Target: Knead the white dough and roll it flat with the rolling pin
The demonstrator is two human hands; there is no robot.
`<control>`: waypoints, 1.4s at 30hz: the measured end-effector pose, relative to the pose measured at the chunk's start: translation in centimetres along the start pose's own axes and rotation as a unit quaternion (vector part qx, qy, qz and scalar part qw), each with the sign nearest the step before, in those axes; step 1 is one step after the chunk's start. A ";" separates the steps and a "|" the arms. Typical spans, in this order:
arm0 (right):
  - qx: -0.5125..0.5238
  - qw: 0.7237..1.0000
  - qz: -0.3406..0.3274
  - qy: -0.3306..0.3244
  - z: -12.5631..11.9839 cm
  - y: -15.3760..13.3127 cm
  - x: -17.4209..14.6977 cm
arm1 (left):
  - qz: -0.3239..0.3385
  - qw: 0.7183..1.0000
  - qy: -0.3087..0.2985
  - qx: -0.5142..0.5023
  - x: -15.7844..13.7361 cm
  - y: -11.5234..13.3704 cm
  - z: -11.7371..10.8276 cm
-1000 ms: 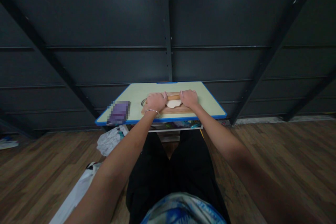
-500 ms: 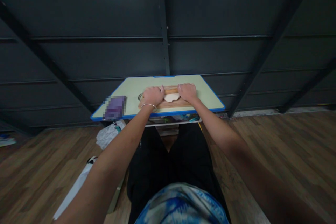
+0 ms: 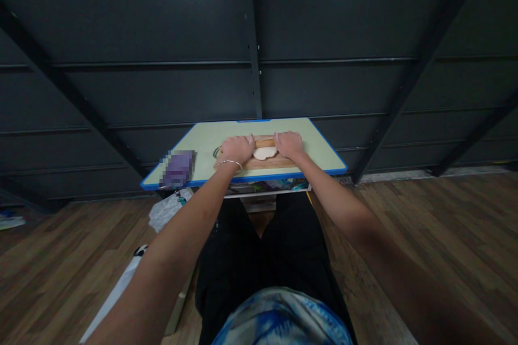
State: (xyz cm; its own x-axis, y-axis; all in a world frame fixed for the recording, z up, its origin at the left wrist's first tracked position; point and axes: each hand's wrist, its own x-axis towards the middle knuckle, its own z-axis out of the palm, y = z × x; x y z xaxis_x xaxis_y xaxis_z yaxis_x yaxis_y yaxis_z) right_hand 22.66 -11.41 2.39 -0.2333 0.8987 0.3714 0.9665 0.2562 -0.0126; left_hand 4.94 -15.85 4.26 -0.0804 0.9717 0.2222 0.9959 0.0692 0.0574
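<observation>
Between my two hands lies a wooden rolling pin [image 3: 264,143], its middle part bare. My left hand [image 3: 238,150], with a bracelet at the wrist, is closed round the pin's left part. The right part is gripped by my right hand [image 3: 288,144]. A flattened piece of pale dough [image 3: 265,153] shows just on the near side of the pin. Under the dough is a wooden board [image 3: 275,163], partly covered by my hands. The board rests on a pale green table [image 3: 324,156] with a blue edge.
A blurred purple thing [image 3: 178,168] lies at the table's left end. Below it hangs a whitish bag [image 3: 165,214]. An open shelf [image 3: 267,190] with assorted things is under the tabletop. Behind the table rises a dark panelled wall [image 3: 182,86].
The whole view has shifted slightly, so the table sits a little lower. Both hands keep their grip on the rolling pin; the dough looks much the same.
</observation>
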 end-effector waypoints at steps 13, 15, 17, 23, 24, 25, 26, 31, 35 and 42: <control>0.017 0.999 0.016 -0.032 -0.1 0.0 0.6 | -0.019 0.999 0.032 0.037 1.4 -0.3 0.4; 0.016 0.999 0.016 -0.032 0.0 -0.1 0.6 | -0.019 0.999 0.034 0.038 1.5 -0.3 0.5; 0.016 0.999 0.016 -0.032 0.0 -0.1 0.6 | -0.018 0.998 0.035 0.039 1.5 -0.4 0.5; 0.012 1.000 0.011 -0.021 -0.1 -0.1 0.4 | -0.006 0.998 0.034 0.045 1.6 -0.4 0.7; 0.011 1.000 0.010 -0.021 -0.1 -0.1 0.4 | -0.007 0.998 0.034 0.045 1.6 -0.5 0.7; 0.011 1.000 0.010 -0.021 0.0 -0.1 0.4 | -0.010 0.998 0.033 0.044 1.7 -0.4 0.7; 0.009 1.000 0.010 -0.023 0.0 0.0 0.4 | -0.014 0.998 0.034 0.043 1.7 -0.4 0.7; 0.006 1.000 0.009 -0.026 0.1 0.0 0.5 | -0.016 0.998 0.035 0.043 1.4 -0.3 0.5; 0.007 1.000 0.007 -0.021 0.0 0.0 0.4 | 0.002 0.998 0.025 0.049 1.1 -0.3 0.4; 0.008 1.000 0.005 -0.008 0.1 0.0 0.3 | -0.009 0.999 0.031 0.036 1.1 -0.2 0.4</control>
State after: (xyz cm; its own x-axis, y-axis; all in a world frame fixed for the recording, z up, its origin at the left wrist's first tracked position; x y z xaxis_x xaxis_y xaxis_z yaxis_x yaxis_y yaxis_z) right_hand 22.55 -11.06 2.38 -0.2250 0.9066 0.3570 0.9671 0.2525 -0.0316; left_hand 4.62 -14.70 4.08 -0.0980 0.9546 0.2814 0.9945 0.1045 -0.0081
